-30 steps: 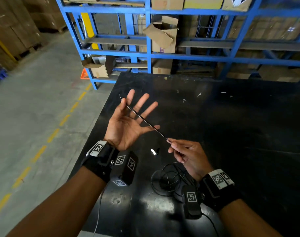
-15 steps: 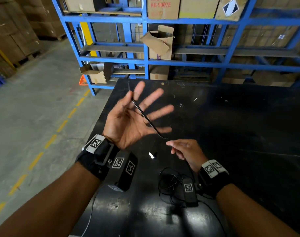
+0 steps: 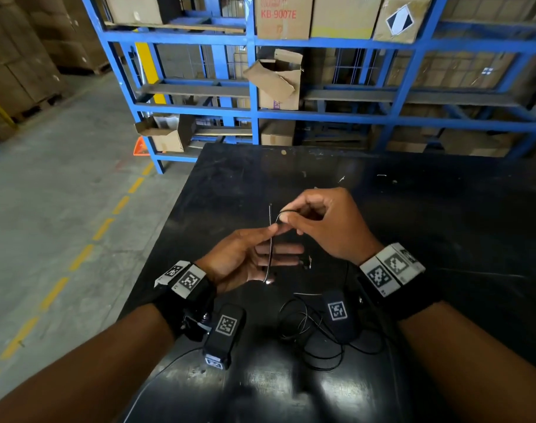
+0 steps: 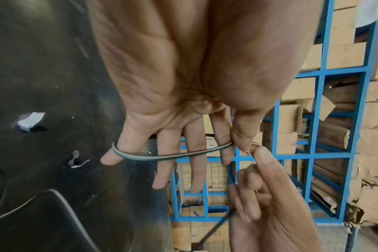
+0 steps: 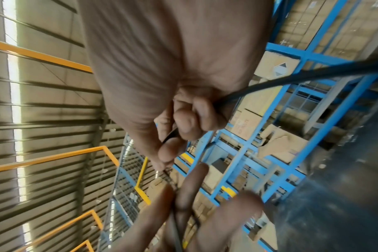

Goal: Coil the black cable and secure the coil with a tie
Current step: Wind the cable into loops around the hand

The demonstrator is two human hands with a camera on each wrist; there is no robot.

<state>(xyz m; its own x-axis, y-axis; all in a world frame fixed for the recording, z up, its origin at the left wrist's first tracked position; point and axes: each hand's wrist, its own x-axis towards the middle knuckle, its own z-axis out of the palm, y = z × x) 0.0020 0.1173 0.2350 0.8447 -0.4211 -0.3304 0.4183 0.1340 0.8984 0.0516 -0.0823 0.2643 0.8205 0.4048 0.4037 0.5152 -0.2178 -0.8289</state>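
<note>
The thin black cable (image 3: 270,251) runs across the straight fingers of my left hand (image 3: 245,261), which hovers palm-up above the black table (image 3: 443,209). In the left wrist view the cable (image 4: 162,156) loops behind the little finger, and the thumb pins it against the index finger. My right hand (image 3: 330,227) sits just beyond the left fingertips and pinches the cable where it bends over the index finger. The cable (image 5: 291,80) trails out of the right fist. Its loose remainder (image 3: 309,331) lies tangled on the table near my wrists.
A small white scrap (image 4: 30,121) and a bent dark strip (image 4: 76,161) lie on the table by the left hand. Blue racks with cartons (image 3: 254,111) stand behind the table. Left of the table edge is concrete floor with yellow dashes (image 3: 77,257).
My left hand has dropped and turned from a spread palm to straight fingers with the thumb on the cable. The right hand rose past the left fingertips, bending the cable round them.
</note>
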